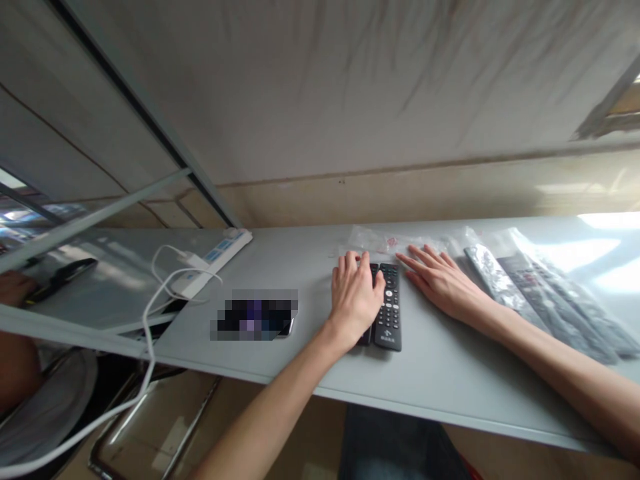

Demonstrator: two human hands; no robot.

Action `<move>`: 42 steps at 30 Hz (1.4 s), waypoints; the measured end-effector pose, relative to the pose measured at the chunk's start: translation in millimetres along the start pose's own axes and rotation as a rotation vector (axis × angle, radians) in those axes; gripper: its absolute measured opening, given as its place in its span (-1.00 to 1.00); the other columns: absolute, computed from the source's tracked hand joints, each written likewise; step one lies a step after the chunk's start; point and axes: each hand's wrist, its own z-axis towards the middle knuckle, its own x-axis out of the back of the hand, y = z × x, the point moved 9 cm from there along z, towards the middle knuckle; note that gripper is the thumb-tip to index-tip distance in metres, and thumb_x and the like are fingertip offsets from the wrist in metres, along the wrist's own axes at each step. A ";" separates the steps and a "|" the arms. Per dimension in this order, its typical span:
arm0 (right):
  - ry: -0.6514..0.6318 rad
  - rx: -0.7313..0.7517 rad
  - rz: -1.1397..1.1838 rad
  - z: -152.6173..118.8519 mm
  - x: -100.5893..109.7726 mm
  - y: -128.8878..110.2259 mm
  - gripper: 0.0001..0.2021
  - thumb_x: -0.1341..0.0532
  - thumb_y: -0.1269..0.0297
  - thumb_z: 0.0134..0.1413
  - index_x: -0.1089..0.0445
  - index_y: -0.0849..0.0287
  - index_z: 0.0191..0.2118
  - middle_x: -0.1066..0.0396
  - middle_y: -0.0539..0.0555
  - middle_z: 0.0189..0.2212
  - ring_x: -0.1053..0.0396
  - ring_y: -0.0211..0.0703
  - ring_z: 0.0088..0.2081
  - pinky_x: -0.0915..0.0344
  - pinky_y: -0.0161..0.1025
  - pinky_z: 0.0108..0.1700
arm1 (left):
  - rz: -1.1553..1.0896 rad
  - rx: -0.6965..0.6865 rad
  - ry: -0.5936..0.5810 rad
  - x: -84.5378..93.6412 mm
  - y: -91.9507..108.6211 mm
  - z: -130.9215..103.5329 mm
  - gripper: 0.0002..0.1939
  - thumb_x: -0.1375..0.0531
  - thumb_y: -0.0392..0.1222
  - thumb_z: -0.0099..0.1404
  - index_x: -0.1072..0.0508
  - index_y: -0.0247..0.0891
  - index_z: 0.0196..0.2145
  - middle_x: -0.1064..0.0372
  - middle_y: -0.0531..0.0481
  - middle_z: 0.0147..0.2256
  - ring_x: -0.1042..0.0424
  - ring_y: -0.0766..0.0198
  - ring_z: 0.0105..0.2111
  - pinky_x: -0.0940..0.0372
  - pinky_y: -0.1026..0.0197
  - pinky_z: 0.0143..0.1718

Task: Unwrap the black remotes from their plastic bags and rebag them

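Two black remote controls lie side by side on the grey table. My left hand (pixel 354 297) is closed over the left remote control (pixel 366 339), covering most of it, with the thumb along its right side against the other one. The right-hand remote control (pixel 389 313) shows its buttons and a light logo at its lower end. Just right of this pair, my right hand (pixel 445 280) rests with its fingers stretched out, holding nothing. Its fingertips are near a crumpled clear plastic bag (pixel 367 239). Several remote controls in clear bags (pixel 540 287) lie beyond my right wrist.
Left of my hand lies a phone with a blurred screen (pixel 257 317). A white power strip (pixel 215 263) with a white cable (pixel 150 320) is by the metal frame (pixel 185 170). Another person's arm (pixel 17 367) shows at far left. A wall backs the table.
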 end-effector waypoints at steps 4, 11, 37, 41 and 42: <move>0.089 -0.048 0.012 -1.3 9.1 0.9 -0.22 0.05 0.00 0.56 0.37 0.13 0.67 -0.04 0.32 0.57 0.11 0.43 0.59 0.01 0.49 0.50 | -0.156 -0.085 0.086 1.6 15.5 35.4 -0.58 -0.25 -0.20 0.42 -0.51 -0.17 0.21 -0.48 -0.33 0.11 -0.35 -0.30 0.23 -0.11 -0.29 0.36; 0.138 -0.058 -0.054 -2.7 10.1 2.9 -0.17 0.04 0.08 0.55 0.56 0.12 0.66 0.02 0.37 0.58 0.14 0.47 0.58 0.02 0.54 0.49 | -0.043 -0.305 0.085 -12.9 27.9 57.7 -0.70 -0.07 -0.33 0.52 -0.60 -0.19 -0.04 -0.53 -0.23 0.00 -0.39 -0.10 0.13 -0.24 -0.10 0.24; 0.174 0.103 0.050 -6.3 24.2 -42.0 -0.17 -0.08 0.40 0.40 0.27 -0.01 0.65 -0.06 0.27 0.57 0.20 0.31 0.61 0.05 0.46 0.54 | -0.247 -0.395 0.299 0.0 16.4 37.2 -0.32 0.04 -0.66 0.11 -0.49 -0.21 0.07 -0.39 -0.16 0.04 -0.40 0.08 0.14 -0.33 -0.05 0.30; 0.119 0.117 0.040 -4.8 13.6 -39.5 -0.21 -0.08 0.39 0.42 0.21 -0.01 0.64 -0.07 0.30 0.57 0.15 0.35 0.60 -0.04 0.46 0.51 | -0.329 -0.432 0.229 -8.0 23.6 36.3 -0.36 0.03 -0.64 0.13 -0.50 -0.24 0.05 -0.42 -0.15 0.02 -0.43 0.12 0.13 -0.35 0.01 0.30; 0.113 0.118 0.040 -4.5 11.9 -38.3 -0.22 -0.07 0.39 0.43 0.19 -0.01 0.64 -0.06 0.29 0.57 0.15 0.35 0.60 -0.04 0.46 0.51 | -0.330 -0.437 0.204 -10.0 23.9 37.6 -0.39 0.02 -0.64 0.13 -0.51 -0.24 0.02 -0.43 -0.15 0.01 -0.44 0.12 0.12 -0.36 0.01 0.28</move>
